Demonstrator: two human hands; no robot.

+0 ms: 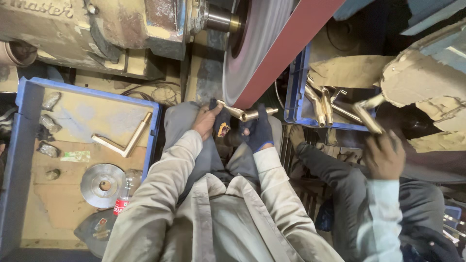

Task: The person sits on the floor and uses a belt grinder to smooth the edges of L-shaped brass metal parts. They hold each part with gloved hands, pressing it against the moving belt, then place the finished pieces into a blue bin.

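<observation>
A brass pipe fitting [244, 114] is held against the lower edge of a red sanding belt [286, 46] that runs over a grey wheel [250, 48]. My left hand [206, 120], bare, grips the fitting's left end. My right hand [259, 132], in a dark blue glove, grips its right end. Both hands rest above my knees, just below the belt.
At left, a blue tray [22, 126] holds an L-shaped brass pipe [127, 140], a metal disc [102, 184] and a small bottle [122, 200]. A blue crate [295, 92] at right holds several brass fittings. A co-worker's hand [384, 155] holds another brass piece [368, 114].
</observation>
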